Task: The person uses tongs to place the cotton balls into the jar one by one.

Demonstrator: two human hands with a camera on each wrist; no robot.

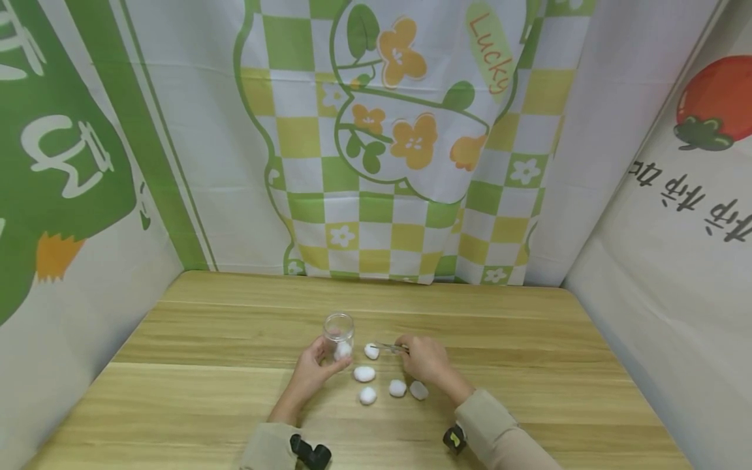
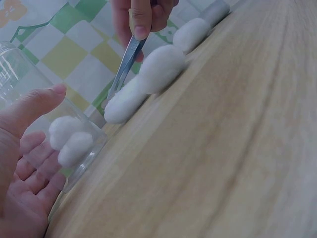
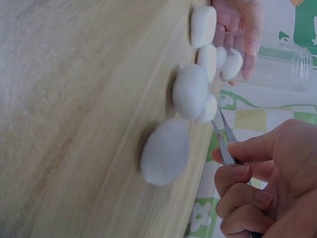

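Note:
A clear jar (image 1: 339, 324) stands on the table, with my left hand (image 1: 313, 370) wrapped round its lower part. A couple of white cotton balls (image 2: 76, 149) lie at the jar's bottom. My right hand (image 1: 427, 360) pinches metal tweezers (image 3: 225, 148) between thumb and fingers. Their tips point left and reach a cotton ball (image 1: 371, 352) just right of the jar; the tips look parted, and whether they grip it I cannot tell. Nearer to me, an oval cotton ball (image 1: 364, 374) and several others, such as the rightmost cotton ball (image 3: 166, 152), lie loose.
The wooden table (image 1: 235, 326) runs back to a checked green and yellow curtain (image 1: 376, 215). Printed cloths hang on the left and right sides. Dark wrist-worn devices (image 1: 311, 454) show near both sleeves at the front.

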